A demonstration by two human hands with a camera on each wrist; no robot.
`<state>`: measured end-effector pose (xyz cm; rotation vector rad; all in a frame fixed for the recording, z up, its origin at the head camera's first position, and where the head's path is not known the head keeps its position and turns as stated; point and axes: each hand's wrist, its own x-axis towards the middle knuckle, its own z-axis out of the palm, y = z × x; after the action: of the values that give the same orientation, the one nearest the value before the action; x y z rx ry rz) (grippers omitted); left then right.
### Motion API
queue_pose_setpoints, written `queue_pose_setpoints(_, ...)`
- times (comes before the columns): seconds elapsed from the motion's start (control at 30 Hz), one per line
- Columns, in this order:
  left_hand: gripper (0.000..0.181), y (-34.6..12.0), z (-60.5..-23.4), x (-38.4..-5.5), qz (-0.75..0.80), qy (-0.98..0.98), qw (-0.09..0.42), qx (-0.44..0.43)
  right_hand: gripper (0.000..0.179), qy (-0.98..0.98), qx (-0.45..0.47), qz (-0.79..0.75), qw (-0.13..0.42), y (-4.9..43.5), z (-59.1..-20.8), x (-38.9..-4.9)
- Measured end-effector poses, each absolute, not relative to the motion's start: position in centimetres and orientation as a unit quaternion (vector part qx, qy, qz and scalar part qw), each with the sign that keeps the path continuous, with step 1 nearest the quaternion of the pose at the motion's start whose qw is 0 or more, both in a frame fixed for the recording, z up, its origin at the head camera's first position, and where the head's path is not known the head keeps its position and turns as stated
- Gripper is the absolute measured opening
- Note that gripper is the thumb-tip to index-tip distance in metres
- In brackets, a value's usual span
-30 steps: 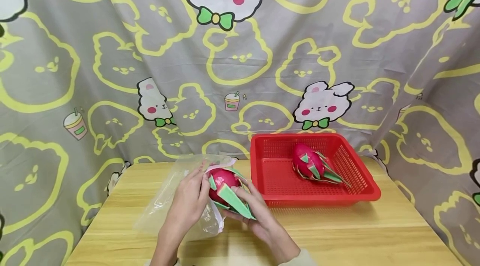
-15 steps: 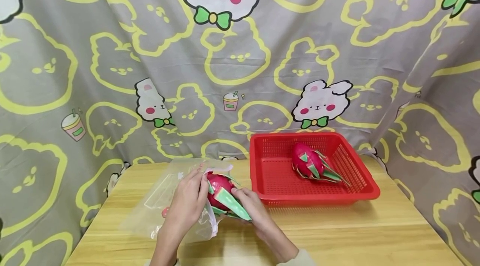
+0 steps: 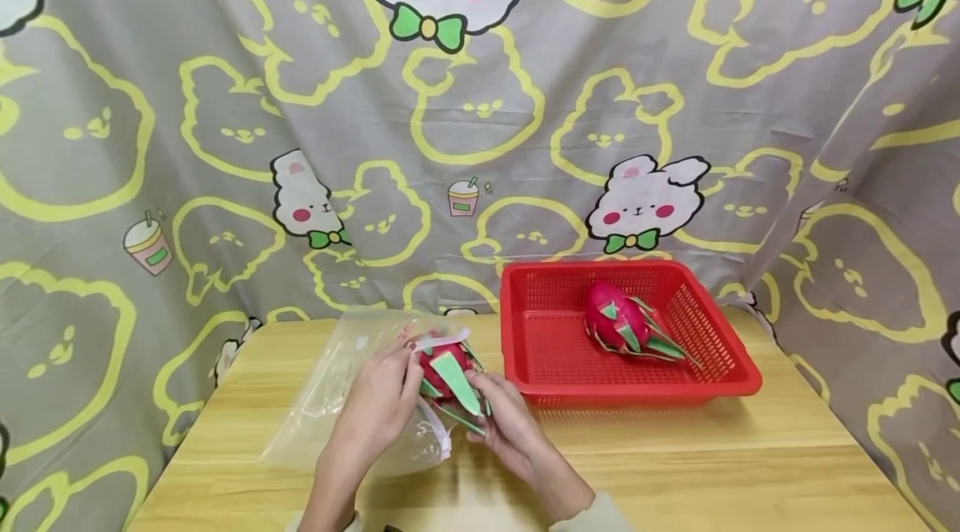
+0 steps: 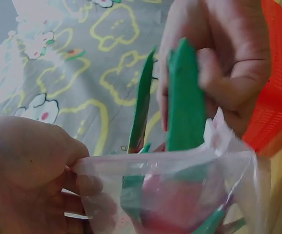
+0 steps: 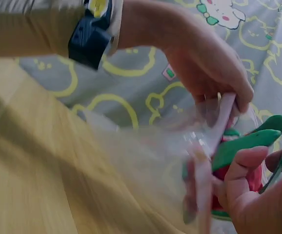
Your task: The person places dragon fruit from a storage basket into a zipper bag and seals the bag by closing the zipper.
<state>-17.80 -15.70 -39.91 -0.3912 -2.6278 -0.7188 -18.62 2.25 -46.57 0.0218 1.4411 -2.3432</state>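
Observation:
A clear plastic bag (image 3: 322,415) with a whitish strip along its mouth is held at that edge by my left hand (image 3: 375,400), thumb and fingers pinching it. A pink dragon fruit (image 3: 437,373) with long green scales lies partly inside the mouth. My right hand (image 3: 517,428) grips it by the scaly end. In the left wrist view, green scales (image 4: 186,102) stick up out of the bag while the pink body shows blurred through the plastic. The right wrist view shows my right thumb (image 5: 246,165) against a green scale.
A red perforated basket (image 3: 637,390) stands on the wooden table (image 3: 675,465) to the right of my hands. A second dragon fruit (image 3: 617,319) lies in it. Behind the table hangs a grey curtain (image 3: 480,132) with cartoon print.
The dragon fruit has turned slightly in my right hand, and the bag's white edge now crosses its upper part. The basket and its fruit have stayed in place.

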Motion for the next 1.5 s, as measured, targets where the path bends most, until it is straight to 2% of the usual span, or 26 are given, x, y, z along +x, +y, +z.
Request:
queue_pose_setpoints(0.07,0.033,-15.6,-39.9,-17.8,-0.261,-0.94,0.174,-0.137,0.038,0.494,0.008,-0.849,0.19,2.0,-46.5,-18.5)
queue_pose_setpoints(0.23,0.035,-15.7,-39.9,-17.8,-0.268,-0.939,0.161,-0.14,0.053,0.482,0.019,-0.859,0.172,1.0,-46.2,-18.3)
queue_pose_setpoints(0.37,0.035,-15.9,-40.0,-17.8,-0.276,-0.94,0.141,-0.141,0.062,0.48,0.021,-0.859,0.178,0.5,-46.2,-18.2)
queue_pose_setpoints(0.57,0.03,-16.0,-40.3,-17.7,-0.299,-0.938,0.101,-0.145,0.065,0.453,0.014,-0.87,0.196,0.0,-46.6,-18.3)
queue_pose_setpoints(0.7,0.03,-16.1,-40.5,-17.9,-0.308,-0.935,0.102,-0.143,0.069,0.411,0.022,-0.89,0.197,0.0,-46.9,-18.3)
queue_pose_setpoints(0.93,0.034,-16.5,-40.8,-18.6,-0.333,-0.93,0.08,-0.136,0.06,0.347,-0.001,-0.908,0.236,0.3,-47.1,-18.5)
queue_pose_setpoints(1.27,0.032,-17.6,-40.6,-19.1,-0.367,-0.916,0.08,-0.139,0.073,0.411,-0.025,-0.88,0.236,1.4,-46.3,-18.2)
queue_pose_setpoints(1.4,0.032,-17.8,-40.4,-19.0,-0.379,-0.912,0.082,-0.131,0.059,0.535,-0.065,-0.822,0.184,1.7,-46.6,-18.3)
queue_pose_setpoints(1.5,0.033,-17.8,-40.2,-18.9,-0.38,-0.912,0.086,-0.129,0.039,0.665,-0.11,-0.735,0.08,1.9,-46.9,-18.4)
